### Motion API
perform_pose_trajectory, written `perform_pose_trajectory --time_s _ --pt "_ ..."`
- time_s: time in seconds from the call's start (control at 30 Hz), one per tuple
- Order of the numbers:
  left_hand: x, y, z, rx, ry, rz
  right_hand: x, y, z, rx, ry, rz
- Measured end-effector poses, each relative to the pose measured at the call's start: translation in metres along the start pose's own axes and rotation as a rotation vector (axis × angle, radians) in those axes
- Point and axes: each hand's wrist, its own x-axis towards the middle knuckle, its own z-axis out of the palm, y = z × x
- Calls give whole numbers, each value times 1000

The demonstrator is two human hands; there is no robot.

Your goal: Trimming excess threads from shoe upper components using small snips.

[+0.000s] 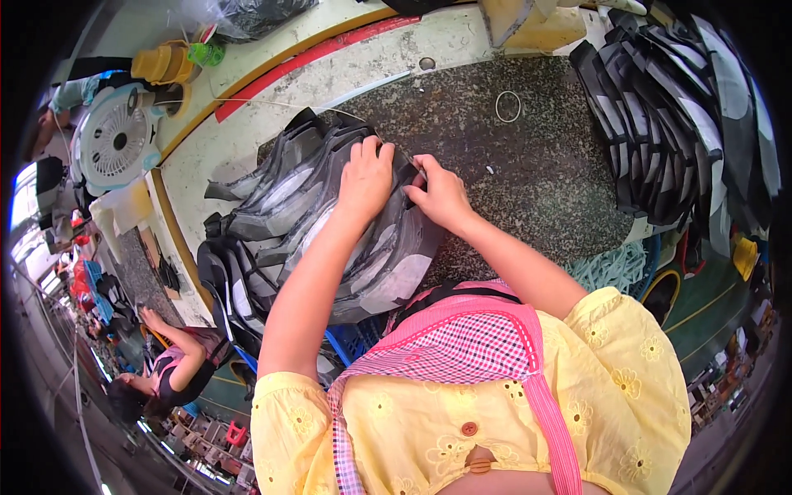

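My left hand lies flat, fingers spread, on top of a fanned pile of black and grey cut shoe pieces on the speckled dark work mat. Beside it, my right hand pinches the right-hand edge of the top piece of that pile. Both forearms come up from my yellow blouse and pink checked apron at the lower edge.
A second stack of black and grey pieces stands at the right of the mat. A rubber band lies on the mat behind my hands. A white fan and a yellow container sit at the far left. Another person works lower left.
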Motion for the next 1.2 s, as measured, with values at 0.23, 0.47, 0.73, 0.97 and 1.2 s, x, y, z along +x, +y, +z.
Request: perform_pose_trajectory --time_s 0.23,0.47,0.73,0.97,1.2 --pt "0 11 -10 -32 135 -146 12 -8 4 -236 179 -155" --pt "-11 -7 -14 -509 -41 -318 23 5 5 305 -55 132" --pt "-51 -10 -36 -921 83 -329 12 12 -21 291 -281 -257" --pt "-178 -60 -135 -1152 907 -103 9 35 -53 75 -133 -32" --pt "-491 -134 -265 -1557 1221 -26 16 14 -58 -97 -199 34"
